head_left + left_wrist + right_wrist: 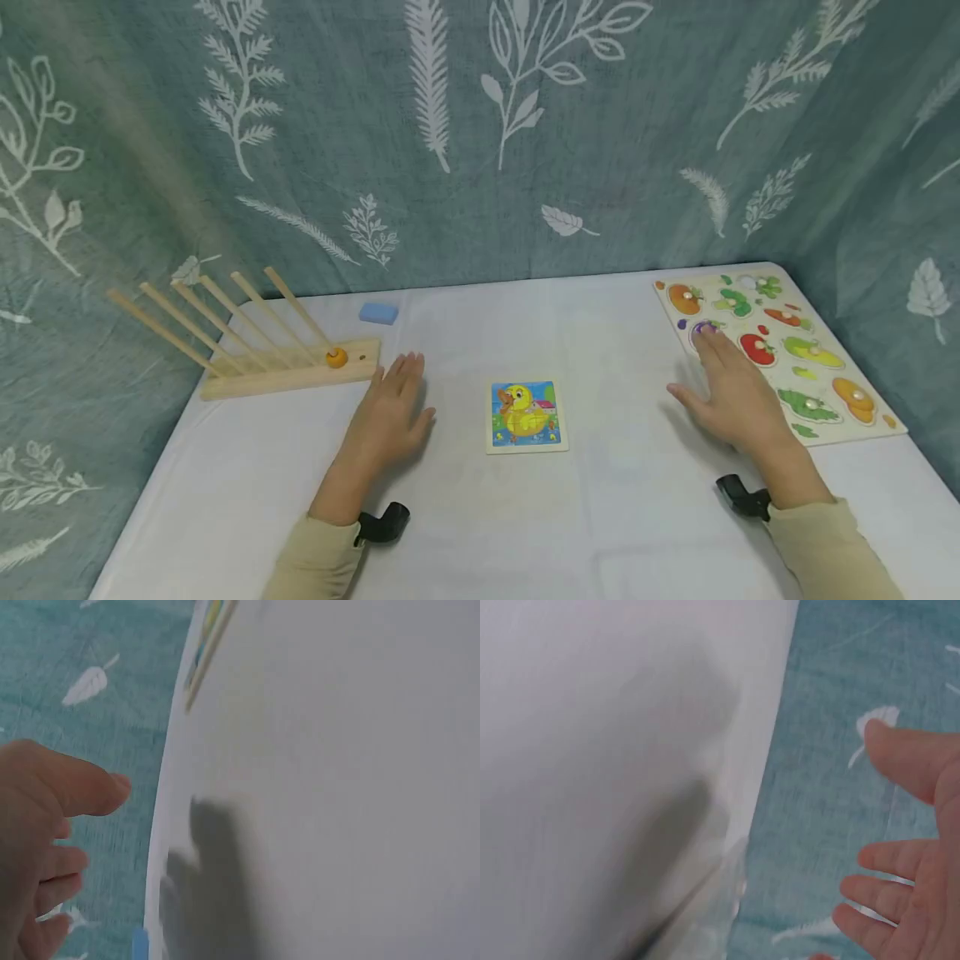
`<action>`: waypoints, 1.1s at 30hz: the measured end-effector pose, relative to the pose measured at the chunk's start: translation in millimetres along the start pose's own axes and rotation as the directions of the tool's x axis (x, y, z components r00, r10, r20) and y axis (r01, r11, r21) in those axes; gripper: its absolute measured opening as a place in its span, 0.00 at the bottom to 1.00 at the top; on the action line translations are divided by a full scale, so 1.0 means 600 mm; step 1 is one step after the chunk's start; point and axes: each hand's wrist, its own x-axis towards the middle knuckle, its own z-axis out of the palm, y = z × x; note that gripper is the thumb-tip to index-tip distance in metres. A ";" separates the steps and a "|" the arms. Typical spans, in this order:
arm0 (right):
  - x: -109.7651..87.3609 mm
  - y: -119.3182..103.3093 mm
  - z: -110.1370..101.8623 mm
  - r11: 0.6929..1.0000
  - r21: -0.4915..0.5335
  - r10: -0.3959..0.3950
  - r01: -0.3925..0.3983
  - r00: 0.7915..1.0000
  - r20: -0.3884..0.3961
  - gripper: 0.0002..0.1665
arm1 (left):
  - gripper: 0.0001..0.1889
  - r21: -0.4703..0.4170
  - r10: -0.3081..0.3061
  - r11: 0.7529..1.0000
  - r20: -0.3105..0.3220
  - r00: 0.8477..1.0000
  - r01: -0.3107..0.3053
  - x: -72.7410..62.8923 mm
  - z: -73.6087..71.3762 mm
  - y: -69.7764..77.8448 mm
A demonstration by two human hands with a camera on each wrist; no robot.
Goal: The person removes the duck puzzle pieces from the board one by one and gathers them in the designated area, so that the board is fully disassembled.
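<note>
Blue block (378, 313) near wooden peg stand (281, 380)

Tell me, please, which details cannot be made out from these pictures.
Head: the right hand covers part of the vegetable board.
Head: the dark spot on the peg stand is too small to identify.
Left wrist: the duck puzzle is cut off by the top edge, its picture too oblique to read.
Left wrist: the bottom edge cuts off the blue block.
Right wrist: blur and a low angle hide the vegetable board's pieces.
</note>
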 end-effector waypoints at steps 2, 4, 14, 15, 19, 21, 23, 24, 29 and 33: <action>0.002 -0.011 0.008 0.999 0.043 -0.016 0.017 1.000 -0.016 0.48 | 0.33 -0.101 -0.002 0.995 0.004 1.000 0.003 0.004 0.007 0.012; 0.006 -0.022 0.012 0.995 0.093 -0.024 0.026 1.000 -0.018 0.47 | 0.30 -0.221 -0.021 0.975 0.036 0.999 0.029 0.010 0.013 0.026; 0.028 -0.071 0.032 0.956 0.285 -0.065 0.061 0.998 0.002 0.41 | 0.24 -0.578 -0.079 0.796 0.188 0.979 0.176 0.041 0.048 0.066; 0.030 -0.075 0.034 0.951 0.301 -0.071 0.069 0.997 -0.004 0.40 | 0.24 -0.588 -0.088 0.787 0.194 0.977 0.188 0.042 0.052 0.067; 0.038 -0.093 0.039 0.932 0.350 -0.091 0.095 0.995 -0.027 0.39 | 0.24 -0.600 -0.106 0.774 0.193 0.976 0.202 0.042 0.066 0.065; 0.042 -0.102 0.040 0.922 0.372 -0.100 0.107 0.994 -0.039 0.38 | 0.24 -0.598 -0.098 0.778 0.186 0.978 0.192 0.041 0.071 0.063; 0.048 -0.115 0.043 0.910 0.396 -0.114 0.120 0.993 -0.038 0.38 | 0.25 -0.589 -0.088 0.788 0.181 0.980 0.180 0.035 0.075 0.059; 0.052 -0.122 0.044 0.903 0.409 -0.125 0.131 0.991 -0.041 0.38 | 0.25 -0.585 -0.080 0.794 0.175 0.981 0.169 0.032 0.077 0.058; 0.076 -0.159 0.051 0.839 0.521 -0.174 0.156 0.985 -0.015 0.35 | 0.28 -0.564 -0.030 0.817 0.166 0.986 0.120 0.026 0.081 0.052; 0.093 -0.186 0.065 0.781 0.612 -0.197 0.128 0.979 0.046 0.33 | 0.31 -0.551 0.018 0.831 0.162 0.987 0.075 0.026 0.088 0.051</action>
